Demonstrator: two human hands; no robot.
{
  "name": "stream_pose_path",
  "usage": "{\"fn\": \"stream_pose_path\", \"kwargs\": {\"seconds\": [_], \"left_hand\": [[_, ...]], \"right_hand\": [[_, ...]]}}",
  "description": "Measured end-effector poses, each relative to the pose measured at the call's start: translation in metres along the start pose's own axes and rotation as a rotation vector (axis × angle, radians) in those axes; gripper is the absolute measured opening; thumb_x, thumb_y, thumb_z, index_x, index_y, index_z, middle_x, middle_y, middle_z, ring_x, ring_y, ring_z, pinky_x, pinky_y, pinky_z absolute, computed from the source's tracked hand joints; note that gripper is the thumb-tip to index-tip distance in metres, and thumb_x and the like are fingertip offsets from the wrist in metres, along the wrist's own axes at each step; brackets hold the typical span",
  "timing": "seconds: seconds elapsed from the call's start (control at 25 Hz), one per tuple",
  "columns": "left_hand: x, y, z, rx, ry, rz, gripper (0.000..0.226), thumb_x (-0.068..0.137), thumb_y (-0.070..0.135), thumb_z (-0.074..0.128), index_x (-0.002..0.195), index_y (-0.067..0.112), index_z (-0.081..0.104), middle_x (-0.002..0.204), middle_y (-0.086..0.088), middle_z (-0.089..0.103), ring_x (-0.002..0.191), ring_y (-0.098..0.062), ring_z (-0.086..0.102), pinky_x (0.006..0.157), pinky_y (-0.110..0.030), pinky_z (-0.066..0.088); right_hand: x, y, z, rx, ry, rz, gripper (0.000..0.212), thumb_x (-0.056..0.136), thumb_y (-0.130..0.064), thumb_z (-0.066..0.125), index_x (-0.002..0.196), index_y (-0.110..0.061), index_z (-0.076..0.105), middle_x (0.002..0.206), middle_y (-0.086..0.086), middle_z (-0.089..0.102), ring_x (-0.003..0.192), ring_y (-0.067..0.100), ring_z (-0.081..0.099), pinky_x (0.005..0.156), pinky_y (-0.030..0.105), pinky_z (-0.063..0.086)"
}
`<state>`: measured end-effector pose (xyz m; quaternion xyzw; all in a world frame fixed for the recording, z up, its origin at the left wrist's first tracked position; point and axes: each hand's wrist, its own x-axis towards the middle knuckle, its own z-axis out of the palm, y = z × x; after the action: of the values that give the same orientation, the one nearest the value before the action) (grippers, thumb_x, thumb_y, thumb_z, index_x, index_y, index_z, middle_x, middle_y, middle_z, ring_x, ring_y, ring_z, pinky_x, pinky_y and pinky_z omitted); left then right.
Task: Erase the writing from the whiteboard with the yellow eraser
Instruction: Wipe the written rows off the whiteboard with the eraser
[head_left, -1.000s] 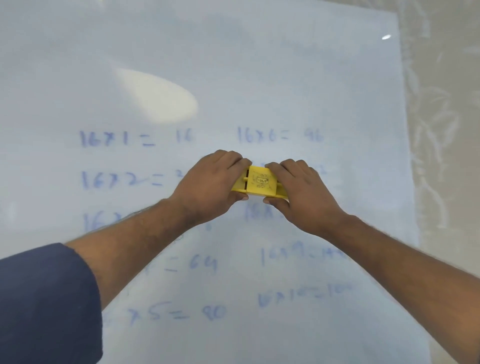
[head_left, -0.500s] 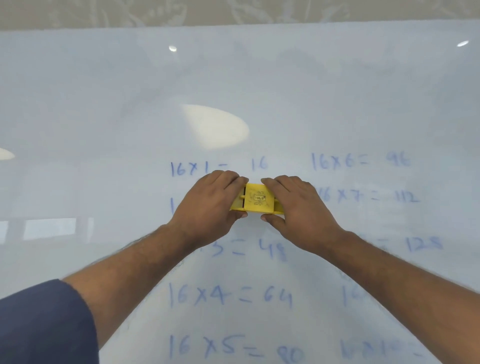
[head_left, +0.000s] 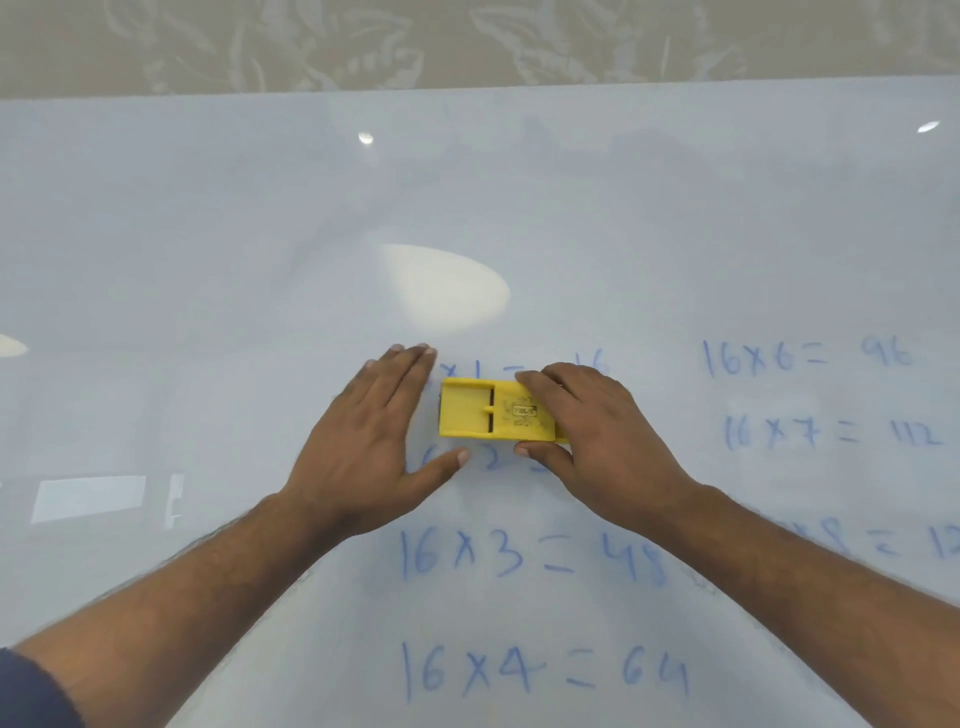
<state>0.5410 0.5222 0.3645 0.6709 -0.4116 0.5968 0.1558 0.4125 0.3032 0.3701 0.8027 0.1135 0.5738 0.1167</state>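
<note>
The whiteboard (head_left: 208, 234) fills the view and carries blue writing (head_left: 530, 558), a 16 times table in two columns. The yellow eraser (head_left: 475, 410) lies flat against the board over the first two lines of the left column. My right hand (head_left: 597, 441) grips the eraser's right half, fingers on top and thumb below. My left hand (head_left: 371, 441) is just left of the eraser with fingers spread, off the eraser, its thumb tip under the eraser's lower left corner. Both hands hide parts of the top lines.
A beige patterned wall (head_left: 467, 41) shows above the board's top edge. Bright light reflections (head_left: 447, 291) sit on the board above the hands. More writing (head_left: 810, 358) runs down the right column.
My left hand has let go of the eraser and opened beside it; my right hand keeps its grip. The view has shifted so the board's top edge shows lower in the frame.
</note>
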Motion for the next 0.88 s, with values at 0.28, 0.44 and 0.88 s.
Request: {"fn": "stream_pose_path", "kwargs": {"seconds": [0.28, 0.44, 0.88], "left_hand": [[0.006, -0.069, 0.007, 0.117, 0.043, -0.054, 0.085, 0.096, 0.066, 0.027, 0.162, 0.016, 0.006, 0.171, 0.004, 0.003, 0.157, -0.012, -0.002, 0.128, -0.035, 0.003], [0.008, -0.08, 0.028, 0.12, 0.041, -0.059, 0.081, 0.098, 0.061, 0.025, 0.161, 0.014, 0.008, 0.17, 0.002, 0.003, 0.157, -0.014, 0.002, 0.128, -0.034, 0.004], [0.0, -0.089, 0.046, 0.158, 0.12, -0.075, 0.061, 0.104, 0.035, 0.025, 0.16, 0.011, 0.016, 0.17, 0.0, 0.01, 0.157, -0.012, 0.005, 0.127, -0.034, 0.006]], "right_hand": [[0.023, 0.014, 0.005, -0.052, 0.079, -0.005, 0.06, 0.09, -0.031, 0.066, 0.142, -0.01, 0.044, 0.127, 0.006, 0.054, 0.115, 0.026, 0.051, 0.1, 0.033, 0.035], [0.054, 0.017, 0.01, -0.087, 0.093, -0.061, 0.061, 0.091, -0.03, 0.064, 0.146, -0.015, 0.04, 0.123, 0.007, 0.054, 0.112, 0.026, 0.05, 0.099, 0.034, 0.035], [0.108, -0.001, 0.053, -0.038, 0.131, -0.147, 0.058, 0.093, -0.031, 0.061, 0.145, -0.013, 0.042, 0.123, 0.011, 0.053, 0.11, 0.03, 0.05, 0.097, 0.039, 0.037]]}}
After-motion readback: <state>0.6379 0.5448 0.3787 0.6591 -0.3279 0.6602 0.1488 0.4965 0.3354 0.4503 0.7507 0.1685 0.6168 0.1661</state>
